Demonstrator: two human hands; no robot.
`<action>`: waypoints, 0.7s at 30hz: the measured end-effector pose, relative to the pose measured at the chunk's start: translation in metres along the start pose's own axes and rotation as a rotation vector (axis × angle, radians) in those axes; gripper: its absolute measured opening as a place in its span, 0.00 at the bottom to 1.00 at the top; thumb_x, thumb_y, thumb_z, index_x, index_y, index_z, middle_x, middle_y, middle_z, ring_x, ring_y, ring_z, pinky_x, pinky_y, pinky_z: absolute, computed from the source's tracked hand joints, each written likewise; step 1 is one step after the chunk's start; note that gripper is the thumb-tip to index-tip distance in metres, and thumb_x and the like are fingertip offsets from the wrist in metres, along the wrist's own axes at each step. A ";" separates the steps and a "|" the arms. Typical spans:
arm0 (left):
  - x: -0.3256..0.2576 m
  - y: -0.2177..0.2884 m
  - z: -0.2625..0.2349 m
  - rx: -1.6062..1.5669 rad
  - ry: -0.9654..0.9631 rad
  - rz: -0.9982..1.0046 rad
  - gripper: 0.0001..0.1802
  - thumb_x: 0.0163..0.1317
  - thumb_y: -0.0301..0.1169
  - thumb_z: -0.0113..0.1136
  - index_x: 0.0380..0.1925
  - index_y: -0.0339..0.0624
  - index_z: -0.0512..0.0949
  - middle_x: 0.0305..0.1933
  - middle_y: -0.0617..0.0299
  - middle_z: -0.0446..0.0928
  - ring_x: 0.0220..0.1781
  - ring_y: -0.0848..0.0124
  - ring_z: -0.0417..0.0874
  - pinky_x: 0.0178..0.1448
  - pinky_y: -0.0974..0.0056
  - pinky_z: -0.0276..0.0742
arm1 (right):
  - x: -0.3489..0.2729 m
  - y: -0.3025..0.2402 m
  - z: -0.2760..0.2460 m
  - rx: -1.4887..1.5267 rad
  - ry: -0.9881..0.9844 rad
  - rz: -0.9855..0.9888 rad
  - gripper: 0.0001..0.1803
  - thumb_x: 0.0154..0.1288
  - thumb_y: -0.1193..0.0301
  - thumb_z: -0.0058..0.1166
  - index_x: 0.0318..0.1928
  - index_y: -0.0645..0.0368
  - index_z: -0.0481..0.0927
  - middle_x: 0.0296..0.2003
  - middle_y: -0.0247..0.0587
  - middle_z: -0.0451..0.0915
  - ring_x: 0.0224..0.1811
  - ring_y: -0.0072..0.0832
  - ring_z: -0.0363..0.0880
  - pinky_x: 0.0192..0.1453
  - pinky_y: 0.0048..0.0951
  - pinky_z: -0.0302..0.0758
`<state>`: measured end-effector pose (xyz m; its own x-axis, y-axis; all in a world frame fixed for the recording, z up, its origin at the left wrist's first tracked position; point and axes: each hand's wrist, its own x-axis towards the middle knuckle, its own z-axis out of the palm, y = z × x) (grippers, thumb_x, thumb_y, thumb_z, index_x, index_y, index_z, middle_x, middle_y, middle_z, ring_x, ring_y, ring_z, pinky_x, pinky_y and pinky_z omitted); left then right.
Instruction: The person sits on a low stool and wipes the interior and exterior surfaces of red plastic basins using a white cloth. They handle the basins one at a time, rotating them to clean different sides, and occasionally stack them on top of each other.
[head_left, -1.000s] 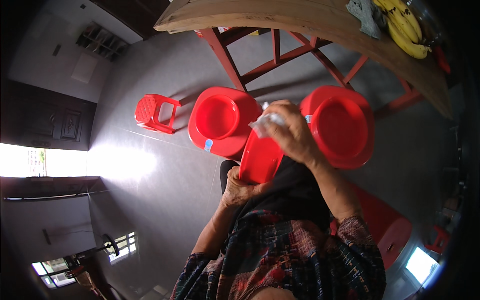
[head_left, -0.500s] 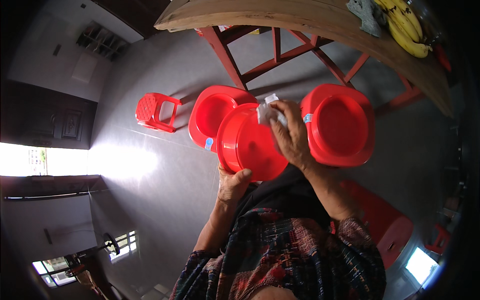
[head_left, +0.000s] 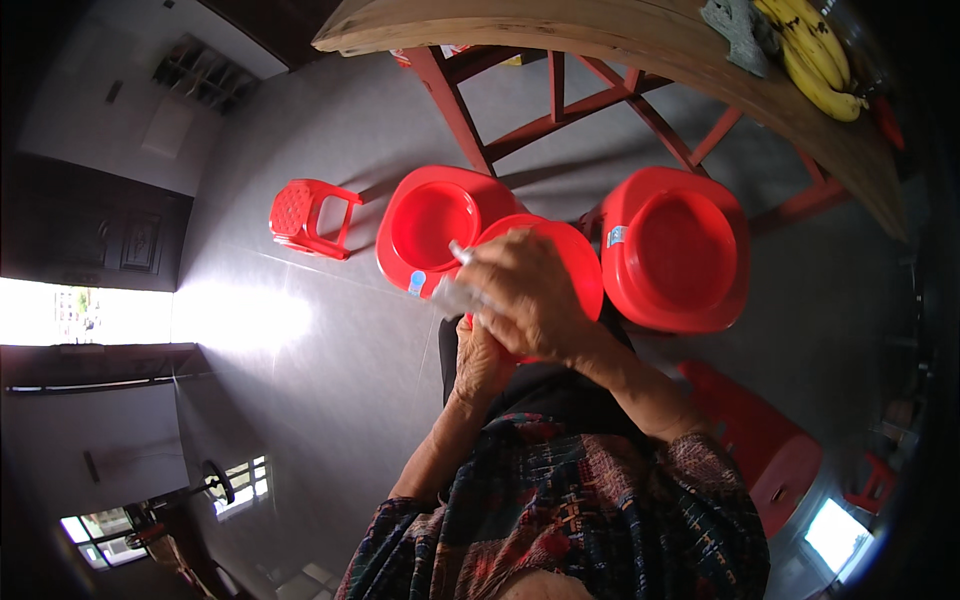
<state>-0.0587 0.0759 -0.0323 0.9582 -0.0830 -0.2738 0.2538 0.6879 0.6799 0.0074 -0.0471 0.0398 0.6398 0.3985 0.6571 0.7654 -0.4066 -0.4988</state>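
Observation:
A round red plastic plate (head_left: 572, 262) is held up in front of me, tilted, over my lap. My left hand (head_left: 480, 362) grips its lower edge from underneath. My right hand (head_left: 528, 292) lies across the plate's face, closed on a pale crumpled cloth (head_left: 458, 292) that presses against the plate. Most of the plate is hidden behind my right hand.
Two red plastic basins stand on the grey floor, one at the left (head_left: 432, 226) and one at the right (head_left: 680, 250). A small red stool (head_left: 304, 216) stands further left. A wooden table (head_left: 620, 40) with red legs carries bananas (head_left: 812, 56). A red chair (head_left: 764, 440) is at my right.
The plate first stood edge-on, then turned its face toward me. My right hand with the cloth has slid from the plate's top edge down across its face.

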 end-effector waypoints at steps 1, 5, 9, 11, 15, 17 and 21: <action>0.000 0.000 -0.004 0.011 0.005 -0.028 0.27 0.66 0.45 0.52 0.58 0.39 0.64 0.58 0.54 0.70 0.56 0.63 0.76 0.57 0.56 0.76 | 0.004 0.009 -0.004 0.049 0.024 0.048 0.16 0.56 0.68 0.55 0.45 0.59 0.76 0.41 0.46 0.77 0.47 0.38 0.78 0.52 0.36 0.71; -0.005 0.009 0.010 -0.033 -0.010 0.006 0.28 0.65 0.47 0.54 0.52 0.32 0.70 0.48 0.54 0.77 0.47 0.65 0.81 0.50 0.58 0.80 | -0.005 0.044 -0.012 0.323 0.078 0.336 0.16 0.60 0.68 0.51 0.47 0.62 0.74 0.38 0.50 0.79 0.42 0.44 0.79 0.47 0.36 0.74; -0.004 0.012 0.004 -0.097 -0.021 0.012 0.33 0.62 0.50 0.57 0.56 0.33 0.67 0.52 0.53 0.76 0.50 0.62 0.80 0.53 0.54 0.79 | -0.019 0.052 -0.018 0.512 0.044 0.585 0.17 0.63 0.66 0.48 0.50 0.61 0.73 0.39 0.50 0.79 0.41 0.39 0.80 0.46 0.34 0.74; -0.001 0.014 0.003 -0.167 0.010 0.012 0.35 0.62 0.51 0.57 0.57 0.33 0.66 0.53 0.53 0.75 0.52 0.61 0.79 0.55 0.53 0.78 | -0.032 0.058 -0.016 0.533 0.060 0.736 0.17 0.64 0.67 0.47 0.52 0.60 0.72 0.35 0.48 0.78 0.36 0.33 0.79 0.42 0.31 0.74; 0.015 0.018 -0.001 -0.310 0.061 0.025 0.35 0.60 0.52 0.57 0.58 0.36 0.66 0.55 0.54 0.74 0.55 0.60 0.77 0.59 0.51 0.75 | -0.060 0.049 -0.012 0.271 0.116 0.657 0.19 0.68 0.70 0.41 0.57 0.62 0.67 0.44 0.49 0.72 0.46 0.37 0.71 0.49 0.35 0.67; 0.024 0.024 0.005 -0.304 0.106 0.036 0.34 0.61 0.52 0.58 0.57 0.38 0.67 0.53 0.55 0.74 0.54 0.63 0.77 0.58 0.54 0.75 | -0.071 0.033 -0.002 0.078 0.152 0.563 0.21 0.68 0.72 0.39 0.60 0.64 0.64 0.51 0.52 0.68 0.54 0.42 0.66 0.57 0.38 0.63; 0.027 0.010 0.009 -0.143 0.257 0.093 0.26 0.63 0.47 0.57 0.53 0.38 0.71 0.47 0.60 0.77 0.47 0.71 0.78 0.51 0.63 0.76 | -0.077 0.003 0.022 -0.005 0.043 0.383 0.24 0.69 0.72 0.35 0.63 0.68 0.60 0.63 0.58 0.61 0.66 0.52 0.58 0.67 0.45 0.56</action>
<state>-0.0290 0.0736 -0.0270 0.9071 0.1576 -0.3904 0.1279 0.7803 0.6122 -0.0376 -0.0607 -0.0246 0.8758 0.1822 0.4470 0.4713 -0.5230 -0.7102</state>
